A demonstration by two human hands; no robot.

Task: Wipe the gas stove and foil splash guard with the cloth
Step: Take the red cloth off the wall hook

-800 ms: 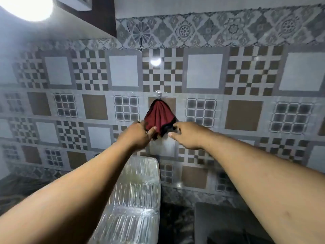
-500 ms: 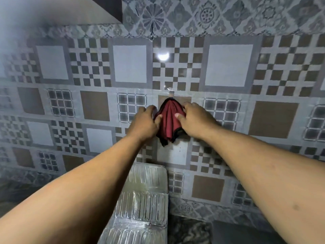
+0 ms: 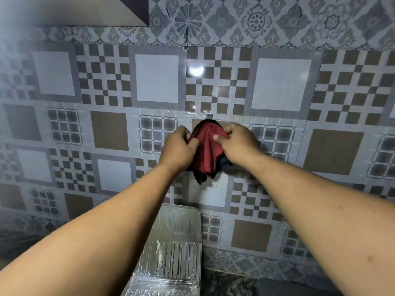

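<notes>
Both hands are raised to the tiled wall (image 3: 277, 82), each pinching the red cloth (image 3: 206, 152) that hangs between them. The left hand (image 3: 178, 149) grips the cloth's left edge with curled fingers, and the right hand (image 3: 239, 144) holds its upper right fold between thumb and fingers. The cloth hangs from a small hook (image 3: 209, 114) just above the hands, so it peaks at the top and spreads downward, its long axis roughly vertical and its dark-edged lower corner pointing down below the hands. Gripping it on both sides near the top looks meant to free it from, or settle it on, the hook; the pictures alone do not say which. Below the forearms, the foil splash guard (image 3: 171, 248) stands against the wall, its ribbed panel running down toward the lower edge of the view. The gas stove itself is not clearly in view; only dark shapes show beneath the right forearm. Judging by this, no wiping is under way.
</notes>
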